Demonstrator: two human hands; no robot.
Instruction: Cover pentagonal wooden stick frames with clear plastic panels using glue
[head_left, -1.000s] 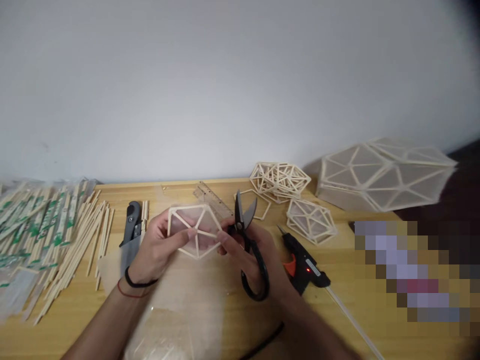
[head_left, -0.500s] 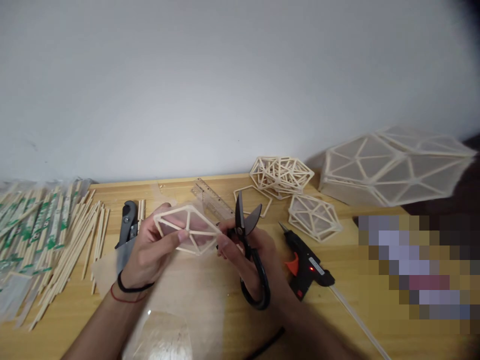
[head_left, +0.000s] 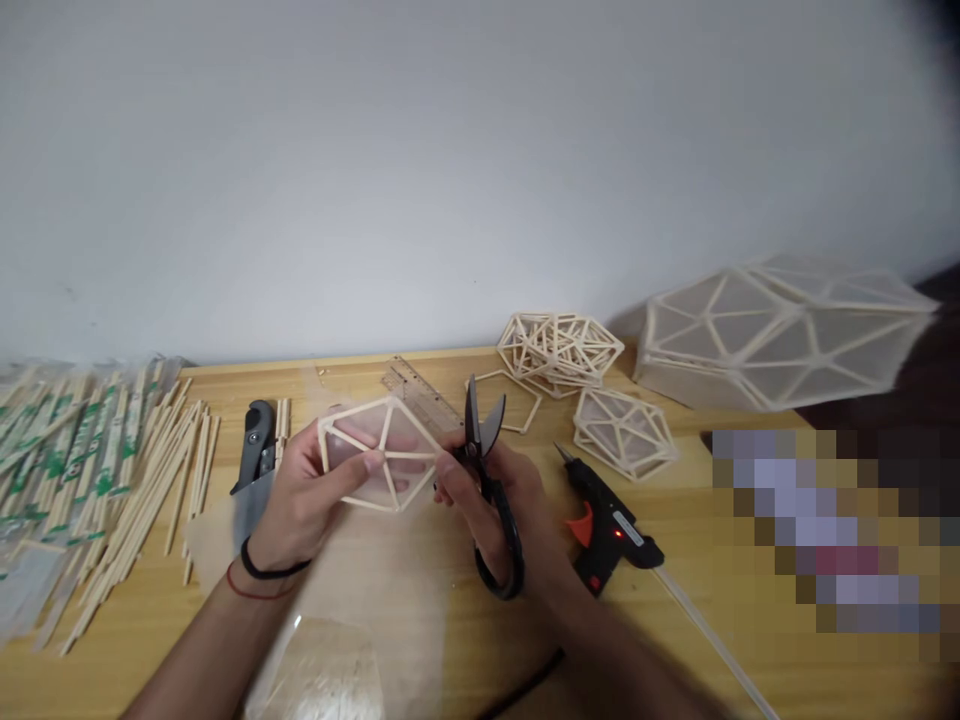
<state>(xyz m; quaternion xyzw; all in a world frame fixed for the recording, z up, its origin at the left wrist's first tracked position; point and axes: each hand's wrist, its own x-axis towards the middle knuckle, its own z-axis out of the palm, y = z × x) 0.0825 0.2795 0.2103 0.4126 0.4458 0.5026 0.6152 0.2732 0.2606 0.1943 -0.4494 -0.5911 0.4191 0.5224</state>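
My left hand grips a pentagonal stick frame from its left side, thumb pressed at the hub where the spokes meet. Translucent sheet backs the frame, and the left fingers show through it. At the frame's right corner, my right hand pinches the tip between thumb and finger. That same hand carries black-handled scissors, blades spread and pointing up, one handle loop hanging below the palm. Under both hands lies a translucent sheet on the wooden table. A clear piece of plastic rests nearer to me.
Wrapped chopsticks and loose sticks lie left, beside a grey cutter. Behind are a ruler and bare stick frames. A covered frame, glue gun and large covered structure sit right.
The pentagon frame has tilted to face me more fully, and its left end has shifted slightly right. My right hand and the scissors have moved a little left; both hands keep their hold.
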